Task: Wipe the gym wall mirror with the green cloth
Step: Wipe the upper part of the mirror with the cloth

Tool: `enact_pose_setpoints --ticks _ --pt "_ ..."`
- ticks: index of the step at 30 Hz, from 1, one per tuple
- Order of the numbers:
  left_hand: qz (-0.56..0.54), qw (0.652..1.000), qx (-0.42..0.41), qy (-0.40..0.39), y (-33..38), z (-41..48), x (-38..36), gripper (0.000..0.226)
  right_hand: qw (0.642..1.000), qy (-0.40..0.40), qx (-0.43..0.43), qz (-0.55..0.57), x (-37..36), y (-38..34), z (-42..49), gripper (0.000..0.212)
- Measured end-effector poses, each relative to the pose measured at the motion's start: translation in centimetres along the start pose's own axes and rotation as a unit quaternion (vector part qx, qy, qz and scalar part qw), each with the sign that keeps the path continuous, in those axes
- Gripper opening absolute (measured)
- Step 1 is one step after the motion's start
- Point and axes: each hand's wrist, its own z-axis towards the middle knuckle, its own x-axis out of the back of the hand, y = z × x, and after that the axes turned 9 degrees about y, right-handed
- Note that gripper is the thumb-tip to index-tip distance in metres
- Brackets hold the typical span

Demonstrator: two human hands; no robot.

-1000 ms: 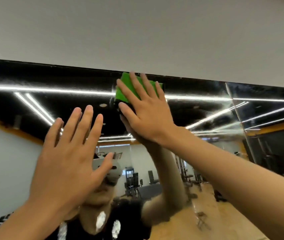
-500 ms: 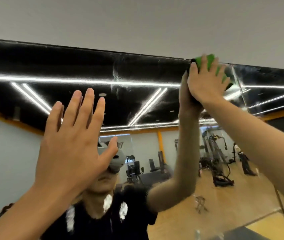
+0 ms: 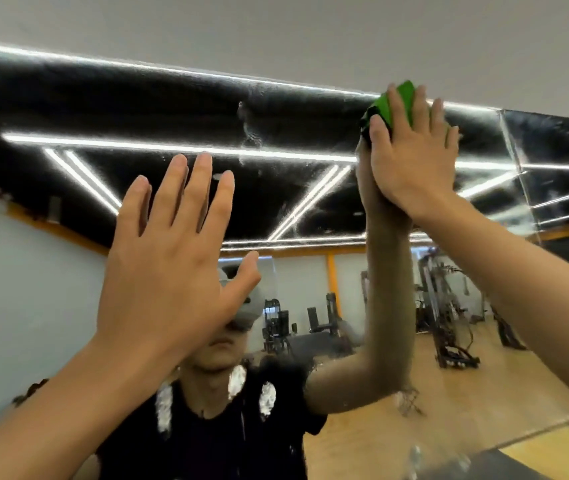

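While the right hand presses the green cloth flat-fingered, upper right, the left hand is spread wide, empty. Unpinched, the cloth may slip.

Two hands, one green cloth, one wall mirror, three white smears

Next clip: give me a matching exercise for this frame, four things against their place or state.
Things: 1 green cloth; 2 left hand; 3 right hand; 4 wall.
States: A raised, fingers straight, holding nothing; B against the top edge of the mirror; C pressed flat on the cloth; D above the mirror.
Pairs: 1-B, 2-A, 3-C, 4-D.
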Motion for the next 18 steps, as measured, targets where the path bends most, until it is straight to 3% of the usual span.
enact_pose_setpoints --ticks 2,6,10,12,16,18 --pt "-0.002 1.0 -0.002 -0.002 -0.1 0.0 0.0 0.084 1.0 0.002 0.018 0.017 -0.3 -3.4 -0.7 0.063" --pt "-0.001 1.0 -0.002 0.002 -0.2 -0.2 -0.1 0.083 0.979 0.012 0.201 0.028 -1.2 -11.3 -4.0 0.064" --pt "0.004 1.0 -0.007 0.009 -0.2 -0.1 -0.4 0.083 0.948 -0.004 0.316 0.036 -0.8 -9.4 -4.3 0.063" --pt "0.0 1.0 -0.002 0.013 0.0 -0.1 -0.4 0.083 0.957 0.005 0.289 0.03 -0.4 -4.4 -2.8 0.064" --pt "-0.011 1.0 0.005 0.015 0.2 0.0 -0.4 0.082 0.998 0.017 0.057 -0.001 0.6 6.3 0.8 0.077" --pt "-0.006 1.0 0.002 0.009 0.1 0.0 -0.2 0.083 0.999 -0.006 -0.036 0.01 1.0 7.1 1.7 0.07"
